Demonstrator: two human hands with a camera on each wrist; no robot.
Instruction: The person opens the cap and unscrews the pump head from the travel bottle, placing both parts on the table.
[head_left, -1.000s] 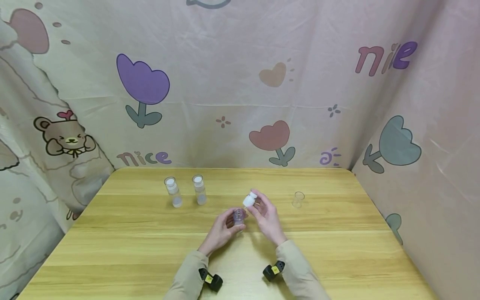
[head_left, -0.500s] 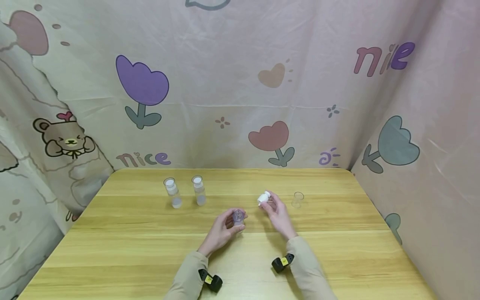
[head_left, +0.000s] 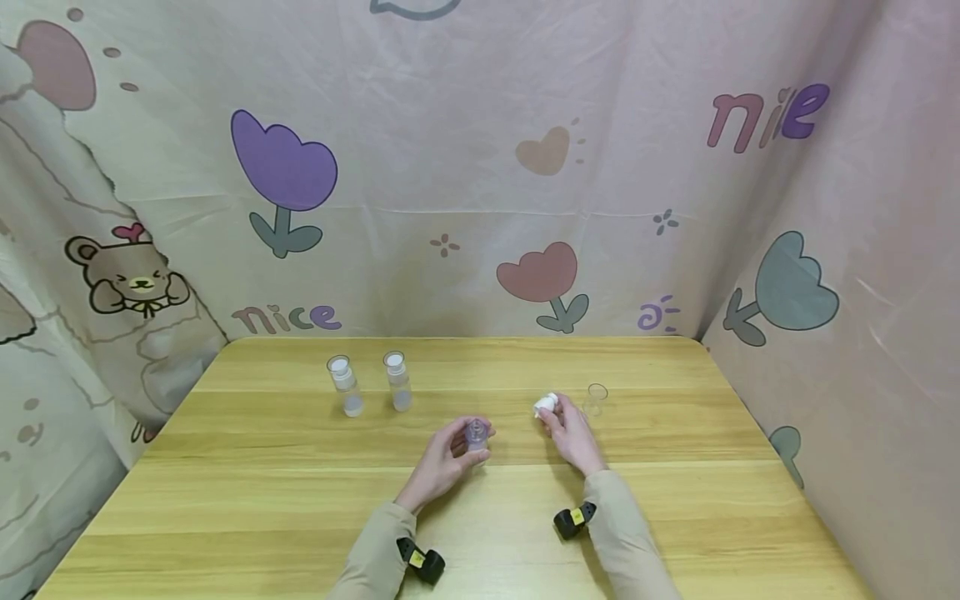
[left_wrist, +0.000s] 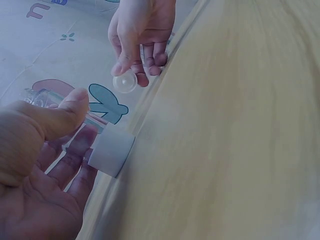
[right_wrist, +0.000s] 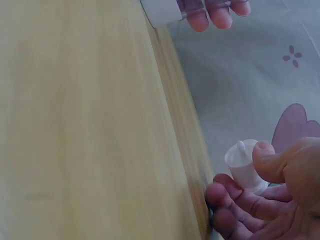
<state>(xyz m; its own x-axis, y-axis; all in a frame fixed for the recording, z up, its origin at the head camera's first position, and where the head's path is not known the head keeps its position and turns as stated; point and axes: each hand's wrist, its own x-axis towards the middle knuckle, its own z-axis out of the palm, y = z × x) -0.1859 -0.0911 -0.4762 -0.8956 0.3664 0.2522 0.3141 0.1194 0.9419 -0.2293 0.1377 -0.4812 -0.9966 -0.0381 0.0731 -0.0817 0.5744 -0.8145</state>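
Observation:
My left hand (head_left: 442, 467) grips a small clear bottle (head_left: 477, 435) upright above the table, its top uncovered. In the left wrist view, thumb and fingers are round the clear body, and its white base (left_wrist: 112, 150) sticks out below. My right hand (head_left: 576, 437) pinches a small white pump top (head_left: 546, 405) between thumb and fingers, right of the bottle and apart from it. The right wrist view shows this pump top (right_wrist: 246, 167) as a hollow white cup with a short stem inside. Close beyond the right hand stands a clear cap (head_left: 595, 404), partly hard to make out.
Two similar bottles with white tops under clear caps, a left one (head_left: 346, 386) and a right one (head_left: 398, 382), stand at the back left of the wooden table (head_left: 262, 500). A printed curtain (head_left: 420, 167) hangs behind and along both sides.
My right hand has carried the white pump top away from the bottle, to the right and slightly down, near the clear cap. The left hand and its bottle have stayed in place.

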